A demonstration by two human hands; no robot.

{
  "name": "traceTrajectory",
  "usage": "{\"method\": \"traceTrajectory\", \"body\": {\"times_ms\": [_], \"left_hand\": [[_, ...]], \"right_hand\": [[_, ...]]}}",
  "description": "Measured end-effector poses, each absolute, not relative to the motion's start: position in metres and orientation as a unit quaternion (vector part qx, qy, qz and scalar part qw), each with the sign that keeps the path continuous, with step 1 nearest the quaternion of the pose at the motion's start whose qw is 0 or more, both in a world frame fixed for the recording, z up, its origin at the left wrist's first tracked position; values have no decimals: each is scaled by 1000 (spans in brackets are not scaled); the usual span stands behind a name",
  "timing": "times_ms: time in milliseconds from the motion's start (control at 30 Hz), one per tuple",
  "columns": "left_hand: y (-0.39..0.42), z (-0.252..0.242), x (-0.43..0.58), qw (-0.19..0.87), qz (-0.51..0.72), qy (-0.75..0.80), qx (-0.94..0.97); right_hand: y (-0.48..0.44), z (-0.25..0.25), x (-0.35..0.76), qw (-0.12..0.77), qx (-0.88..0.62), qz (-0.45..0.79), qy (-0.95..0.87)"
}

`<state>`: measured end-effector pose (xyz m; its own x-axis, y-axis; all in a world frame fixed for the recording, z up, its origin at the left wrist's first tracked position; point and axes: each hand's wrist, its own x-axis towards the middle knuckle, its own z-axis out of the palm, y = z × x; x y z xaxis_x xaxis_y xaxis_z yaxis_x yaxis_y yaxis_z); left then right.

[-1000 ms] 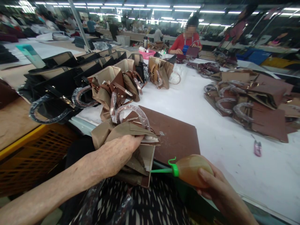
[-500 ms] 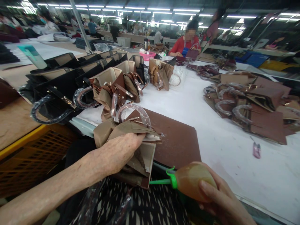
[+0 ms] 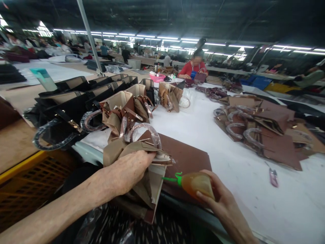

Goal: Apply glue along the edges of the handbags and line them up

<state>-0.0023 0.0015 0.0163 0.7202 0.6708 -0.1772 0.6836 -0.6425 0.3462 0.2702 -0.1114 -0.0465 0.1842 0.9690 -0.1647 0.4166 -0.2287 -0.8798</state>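
Observation:
My left hand (image 3: 129, 171) is closed on the folded lining of a brown handbag (image 3: 149, 211), which hangs over the table's near edge. A plastic-wrapped handle (image 3: 149, 130) of the bag rises just beyond my fingers. In my right hand (image 3: 219, 193) is a squeeze bottle (image 3: 196, 184) of amber liquid, probably glue, with a green nozzle. The bottle lies sideways, its tip pointing left and close to the bag's open side edge; whether it touches I cannot tell. A flat brown panel (image 3: 185, 154) lies on the table behind the bottle.
Black handbags (image 3: 63, 108) and brown ones (image 3: 116, 105) stand in rows at the left. A pile of brown bags (image 3: 276, 135) lies at the right, near small pink-handled snips (image 3: 273, 178). A yellow crate (image 3: 38, 179) is at lower left. Across the table sits a co-worker in red (image 3: 189, 69).
My right hand has moved the bottle up and left, so its nozzle tip has gone from the bag's lower corner to higher along its edge. The camera view has tilted up slightly.

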Motion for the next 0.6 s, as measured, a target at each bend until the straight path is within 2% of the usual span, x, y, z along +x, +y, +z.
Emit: {"method": "traceTrajectory", "body": {"times_ms": [167, 300, 400, 500, 600], "left_hand": [[15, 28, 3, 160, -10, 385, 909], [27, 35, 8, 137, -1, 373, 918], [37, 40, 11, 130, 6, 377, 917], [50, 45, 11, 140, 22, 377, 915], [65, 47, 10, 154, 17, 375, 914]], "right_hand": [[-100, -61, 267, 363, -686, 280, -565], [-100, -55, 266, 440, -653, 187, -588], [-103, -38, 272, 504, -661, 140, -538], [-106, -14, 286, 556, -675, 188, -447], [-103, 14, 305, 675, -601, 282, -322]]}}
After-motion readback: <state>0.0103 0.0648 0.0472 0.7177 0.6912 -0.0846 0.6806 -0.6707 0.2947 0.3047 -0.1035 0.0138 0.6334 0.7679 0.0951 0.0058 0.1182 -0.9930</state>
